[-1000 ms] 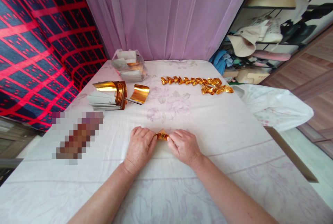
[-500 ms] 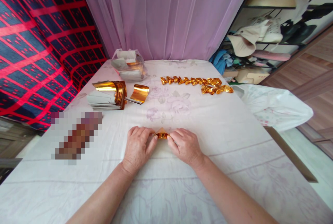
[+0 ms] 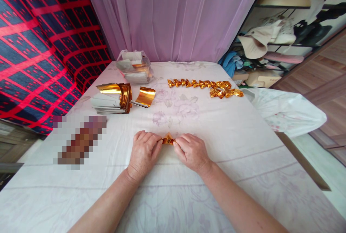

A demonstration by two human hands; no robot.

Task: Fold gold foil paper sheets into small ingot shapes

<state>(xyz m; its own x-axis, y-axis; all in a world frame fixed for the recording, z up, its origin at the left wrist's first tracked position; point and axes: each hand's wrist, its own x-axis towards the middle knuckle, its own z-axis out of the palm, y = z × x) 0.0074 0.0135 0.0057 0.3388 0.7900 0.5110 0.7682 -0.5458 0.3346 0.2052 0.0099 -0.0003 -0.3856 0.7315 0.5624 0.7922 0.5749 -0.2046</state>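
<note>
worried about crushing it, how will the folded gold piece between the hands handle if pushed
The folded gold piece is probably light for its size, since it looks like thin foil. Its angular folds suggest it could crush if pressed hard. The shiny surface may be slippery, though the left hand and right hand pinch its ends.

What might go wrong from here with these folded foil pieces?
The gold foil piece, pinched at opposite ends by the left hand and right hand, could tear or crease unevenly if pulled. The shorter row of folded gold pieces lies close to the right edge of the cloth-covered table, so a bump might knock some off.
</note>
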